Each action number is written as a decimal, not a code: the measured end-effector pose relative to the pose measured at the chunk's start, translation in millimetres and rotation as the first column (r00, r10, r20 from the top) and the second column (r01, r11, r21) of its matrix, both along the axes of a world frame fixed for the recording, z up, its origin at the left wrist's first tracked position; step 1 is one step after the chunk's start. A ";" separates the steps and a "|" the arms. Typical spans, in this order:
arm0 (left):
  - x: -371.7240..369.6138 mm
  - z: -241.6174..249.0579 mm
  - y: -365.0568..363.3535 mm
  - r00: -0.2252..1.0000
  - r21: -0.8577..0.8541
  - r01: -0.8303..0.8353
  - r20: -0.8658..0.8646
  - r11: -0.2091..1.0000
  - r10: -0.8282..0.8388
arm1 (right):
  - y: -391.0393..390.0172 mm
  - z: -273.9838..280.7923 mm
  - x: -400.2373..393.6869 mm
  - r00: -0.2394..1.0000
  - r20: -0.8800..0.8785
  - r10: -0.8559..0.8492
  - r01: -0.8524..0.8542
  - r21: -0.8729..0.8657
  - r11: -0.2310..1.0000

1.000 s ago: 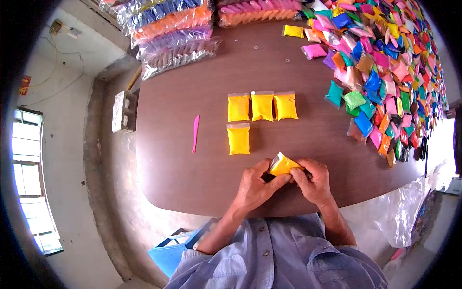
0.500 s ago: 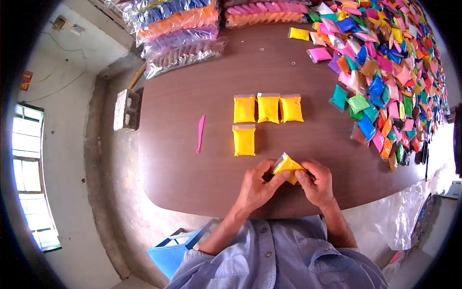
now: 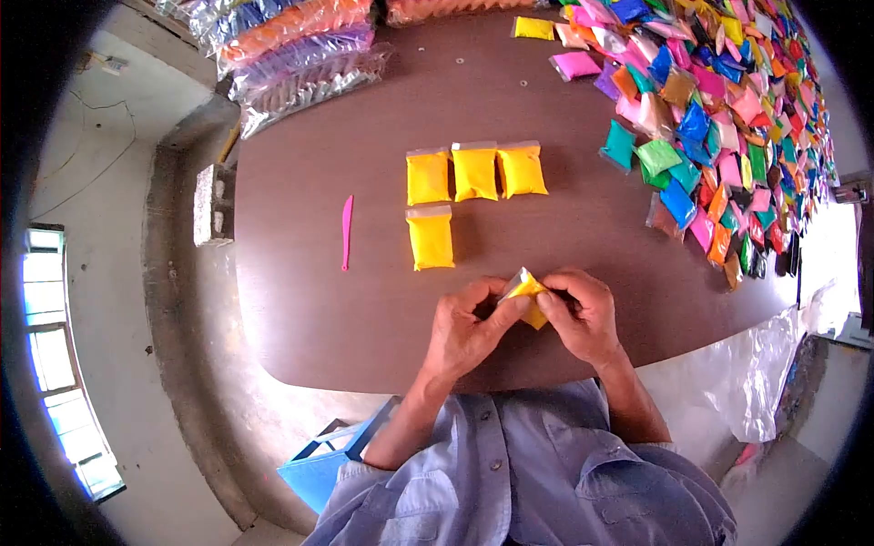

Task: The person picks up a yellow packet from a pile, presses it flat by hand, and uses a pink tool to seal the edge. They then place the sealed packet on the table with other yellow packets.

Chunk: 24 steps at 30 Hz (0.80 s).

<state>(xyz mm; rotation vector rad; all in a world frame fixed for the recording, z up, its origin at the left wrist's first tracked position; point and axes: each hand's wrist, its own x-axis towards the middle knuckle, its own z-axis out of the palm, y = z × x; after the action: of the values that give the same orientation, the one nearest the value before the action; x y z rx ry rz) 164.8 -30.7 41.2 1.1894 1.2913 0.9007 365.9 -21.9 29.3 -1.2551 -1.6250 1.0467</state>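
Observation:
Near the table's front edge, my left hand [image 3: 469, 328] and my right hand [image 3: 584, 317] pinch one small yellow packet [image 3: 530, 300] between them, thumbs on top. The packet is tilted and partly covered by the fingers. Beyond the hands lies a single yellow packet [image 3: 431, 240], with a row of yellow packets [image 3: 474, 173] just behind it. All of these lie flat, their clear strips at the far end. To the left is a pink plastic knife [image 3: 347, 233].
A large heap of colourful packets [image 3: 710, 136] covers the table's right side. Long clear bags of packets [image 3: 305, 55] lie at the back left. The brown table [image 3: 309, 318] has a rounded front-left corner. A blue stool-like object [image 3: 319, 469] stands below at the left.
The view has shifted, so the table and its packets sit farther left and higher. Both hands still hold the yellow packet, with the fingers slightly rearranged around it.

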 end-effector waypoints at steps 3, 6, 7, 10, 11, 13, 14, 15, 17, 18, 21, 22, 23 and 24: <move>-2.7 0.1 1.3 1.000 0.047 0.014 -0.014 0.999 -0.014 | 1.0 1.4 -0.7 0.999 -0.036 0.034 -0.036 -0.046 0.998; -4.8 -7.1 -0.1 0.998 0.129 0.064 -0.029 0.990 -0.061 | 3.8 0.8 -7.7 0.997 -0.074 0.025 -0.020 0.072 0.997; -4.0 -5.7 -0.2 0.998 0.128 0.065 -0.029 0.990 -0.062 | 3.5 0.4 -6.5 0.997 -0.074 0.025 -0.019 0.071 0.997; -0.2 6.6 1.3 0.996 0.064 0.080 -0.055 0.995 -0.076 | 3.0 -2.2 -0.7 0.998 -0.028 0.047 -0.044 0.094 0.995; 0.7 12.1 2.4 0.996 0.044 0.081 -0.049 0.996 -0.079 | 2.0 -5.2 0.5 0.998 -0.055 0.030 -0.025 0.088 0.996; 1.5 12.9 3.3 0.996 0.024 0.084 -0.045 0.996 -0.082 | 1.8 -5.6 1.1 0.996 -0.084 0.011 -0.004 0.082 0.997; 1.4 8.3 2.4 0.997 0.037 0.067 -0.048 0.997 -0.065 | 1.8 -3.0 1.4 0.997 -0.080 0.018 -0.014 0.053 0.999; 1.1 4.5 1.8 0.998 0.049 0.049 -0.050 0.998 -0.047 | 1.8 -0.9 1.5 0.997 -0.076 0.025 -0.023 0.023 0.999; -1.6 0.3 1.8 0.997 0.055 0.059 -0.049 0.997 -0.056 | 2.7 1.2 -0.9 0.996 -0.082 0.029 -0.028 0.023 0.999; -2.7 -1.4 1.7 0.997 0.061 0.069 -0.046 0.996 -0.066 | 3.4 1.3 -2.0 0.996 -0.085 0.034 -0.032 0.024 0.999; -2.2 -5.5 1.2 0.994 0.130 0.096 -0.068 0.987 -0.088 | 4.8 0.3 -2.7 0.996 -0.078 0.043 -0.039 0.043 0.998; -1.3 -3.3 1.4 0.994 0.129 0.097 -0.068 0.987 -0.089 | 4.0 0.6 -2.8 0.996 -0.079 0.042 -0.038 0.042 0.998; 0.1 1.2 1.8 0.993 0.101 0.094 -0.087 0.990 -0.085 | 2.9 1.3 -2.8 0.997 -0.077 0.010 -0.007 0.030 1.000; 1.4 4.6 2.3 0.991 0.074 0.090 -0.106 0.993 -0.082 | 2.3 1.7 -2.4 0.997 -0.075 -0.022 0.023 0.018 1.000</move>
<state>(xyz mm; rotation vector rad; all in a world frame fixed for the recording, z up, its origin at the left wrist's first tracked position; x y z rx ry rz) 166.2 -28.4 45.8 1.3577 1.2862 0.8431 363.5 -19.6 30.9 -1.2052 -1.5573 1.0498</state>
